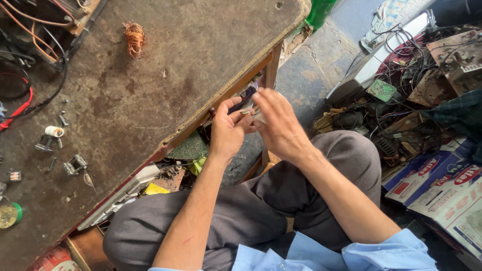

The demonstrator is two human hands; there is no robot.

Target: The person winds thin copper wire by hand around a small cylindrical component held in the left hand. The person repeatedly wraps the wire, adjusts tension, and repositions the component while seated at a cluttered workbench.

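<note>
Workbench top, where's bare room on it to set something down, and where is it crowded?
The workbench is bare across its middle and right, from the copper wire coil to the edge by the hands. A smaller patch lies below the metal clips. The left edge is crowded: cables, screws, white spool, green-rimmed lid.

Left hand (227, 131): your fingers are curled, thumb raised, pinching something small.
Right hand (279, 125): blurred, fingers extended toward your left fingertips.
Forearms: both bare, angled inward above your lap.
</note>
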